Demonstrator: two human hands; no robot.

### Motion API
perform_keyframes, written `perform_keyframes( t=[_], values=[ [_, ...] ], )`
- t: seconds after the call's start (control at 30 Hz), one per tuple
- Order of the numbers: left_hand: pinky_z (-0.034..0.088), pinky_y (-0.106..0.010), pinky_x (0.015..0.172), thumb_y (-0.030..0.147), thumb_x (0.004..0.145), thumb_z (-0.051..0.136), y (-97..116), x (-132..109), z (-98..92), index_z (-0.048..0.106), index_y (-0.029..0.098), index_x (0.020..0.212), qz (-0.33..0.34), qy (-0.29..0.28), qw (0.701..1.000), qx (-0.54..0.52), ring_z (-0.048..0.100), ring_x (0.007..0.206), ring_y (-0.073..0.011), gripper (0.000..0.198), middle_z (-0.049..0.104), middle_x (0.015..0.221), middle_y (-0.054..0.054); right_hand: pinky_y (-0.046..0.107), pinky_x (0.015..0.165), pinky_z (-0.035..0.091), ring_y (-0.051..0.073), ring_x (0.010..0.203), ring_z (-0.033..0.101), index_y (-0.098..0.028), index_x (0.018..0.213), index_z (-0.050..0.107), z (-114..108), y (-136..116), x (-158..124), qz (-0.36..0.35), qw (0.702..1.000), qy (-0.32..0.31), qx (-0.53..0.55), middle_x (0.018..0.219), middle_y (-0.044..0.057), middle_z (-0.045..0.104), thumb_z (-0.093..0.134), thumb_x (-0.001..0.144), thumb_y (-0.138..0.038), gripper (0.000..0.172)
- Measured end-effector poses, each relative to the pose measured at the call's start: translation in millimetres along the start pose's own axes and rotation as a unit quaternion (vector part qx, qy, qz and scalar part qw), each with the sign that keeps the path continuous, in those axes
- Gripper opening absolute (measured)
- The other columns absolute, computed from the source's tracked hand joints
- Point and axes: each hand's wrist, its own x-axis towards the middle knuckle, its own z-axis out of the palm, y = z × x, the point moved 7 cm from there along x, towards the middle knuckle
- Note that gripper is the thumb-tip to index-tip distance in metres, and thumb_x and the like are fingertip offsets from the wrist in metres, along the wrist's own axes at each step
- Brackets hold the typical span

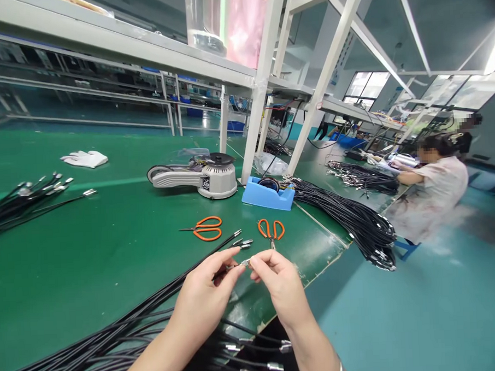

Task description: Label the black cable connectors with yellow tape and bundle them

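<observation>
Between my two hands is the silvery connector end (245, 262) of a black cable. My left hand (206, 288) is closed, pinching the cable just behind the connector between thumb and forefinger. From the other side, my right hand (278, 282) pinches the tip of the connector; its fingers partly hide it. Several black cables (154, 299) with metal ends run under my left forearm across the green table. More cable ends (274, 366) hang near the table's front edge, below my hands. Just beyond my fingers lie orange-handled scissors (271, 231), with a second pair of scissors (208, 229) further left.
A grey tape dispenser machine (216, 178) and a blue tape holder (268, 195) stand behind the scissors. Cable bundles lie left (22, 203) and right (343, 214). A white glove (85, 158) rests at the back left. A shelf post (263, 86) rises ahead. A person (430, 188) sits at right.
</observation>
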Motion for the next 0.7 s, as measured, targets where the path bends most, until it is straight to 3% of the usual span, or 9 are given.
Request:
perform_keyframes(
  t=[0.13,0.33,0.47,0.57,0.63,0.7],
  values=[
    [0.049,-0.019,0.065,0.022,0.086,0.054,5.9,-0.8,6.0,0.072,0.025,0.096,0.042,-0.05,0.998,-0.001,0.063,0.071,-0.0109,0.021,0.067,0.079,0.002,0.025,0.062,0.044,0.012,0.062,0.055,-0.016,0.073,0.063,-1.0,4.3,0.2,0.002,1.0,0.001,0.005,0.064,-0.001,0.06,0.065,0.079,-0.038,0.023],
    [0.047,-0.021,0.071,0.023,0.086,0.055,6.2,-5.2,5.6,0.07,0.023,0.087,0.088,-0.038,0.995,0.033,0.063,0.074,-0.0119,0.015,0.068,0.079,0.001,0.025,0.062,0.045,0.012,0.062,0.055,-0.016,0.071,0.063,-4.6,9.6,-1.5,0.016,1.0,0.003,0.007,0.065,-0.001,0.06,0.066,0.079,-0.037,0.023],
    [0.047,-0.022,0.069,0.029,0.085,0.056,-1.5,-3.0,9.5,0.068,0.023,0.081,0.011,-0.069,0.997,0.033,0.063,0.072,-0.0133,0.015,0.069,0.077,0.002,0.023,0.063,0.046,0.012,0.062,0.056,-0.017,0.073,0.064,-6.5,14.6,-5.5,0.007,1.0,0.007,0.011,0.063,-0.002,0.06,0.065,0.08,-0.037,0.021],
    [0.048,-0.024,0.073,0.032,0.085,0.054,-6.3,-1.6,16.6,0.07,0.023,0.085,-0.051,-0.135,0.989,0.023,0.065,0.078,-0.0153,0.018,0.072,0.084,0.002,0.023,0.062,0.049,0.013,0.063,0.059,-0.017,0.075,0.065,-10.6,20.9,-9.9,-0.001,1.0,0.009,-0.007,0.066,-0.001,0.063,0.065,0.081,-0.036,0.02],
    [0.048,-0.025,0.077,0.033,0.084,0.052,-6.3,-1.0,20.4,0.071,0.023,0.086,-0.062,-0.173,0.983,0.019,0.065,0.083,-0.0167,0.021,0.072,0.087,0.001,0.024,0.063,0.052,0.015,0.066,0.064,-0.016,0.078,0.068,-18.1,23.5,-8.2,-0.019,0.998,-0.006,-0.065,0.07,0.002,0.068,0.06,0.085,-0.037,0.023],
    [0.047,-0.026,0.079,0.035,0.084,0.052,-6.1,-0.2,21.2,0.071,0.023,0.083,-0.066,-0.185,0.98,0.019,0.065,0.085,-0.0179,0.023,0.072,0.087,0.0,0.026,0.065,0.056,0.017,0.071,0.068,-0.015,0.091,0.07,-32.7,19.7,2.4,-0.077,0.978,-0.019,-0.192,0.08,0.007,0.072,0.046,0.093,-0.035,0.03]
  ],
)
